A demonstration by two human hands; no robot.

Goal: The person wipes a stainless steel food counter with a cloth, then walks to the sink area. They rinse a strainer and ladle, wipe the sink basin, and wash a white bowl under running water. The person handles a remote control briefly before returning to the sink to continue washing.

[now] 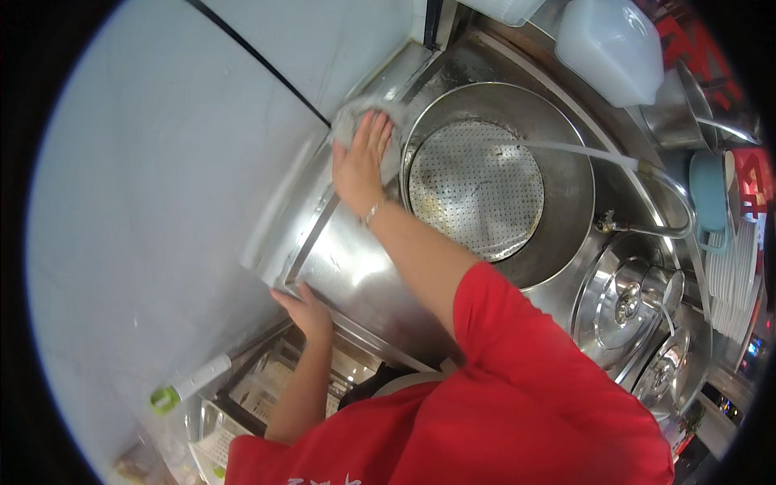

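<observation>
My right hand (362, 163) presses flat on a pale grey-white cloth (347, 124), which is bunched against the raised back edge of a stainless steel counter (345, 257), close to the wall. Lower down, my left hand (312, 315) rests at the counter's near corner, its thumb and a finger apart on the edge; its other fingers are hard to see. Right of the cloth is a large round steel pot (564, 224). Inside it lies a perforated metal disc (479, 188) with brownish stains.
A white hose (570, 147) on a curved metal tap (685, 206) reaches over the pot. Steel lids (612, 315), stacked white plates (733, 273), a blue container (708, 182) and white plastic tubs (609, 51) stand right. White baskets (267, 388) sit low left, beside a white-and-green handle (194, 382).
</observation>
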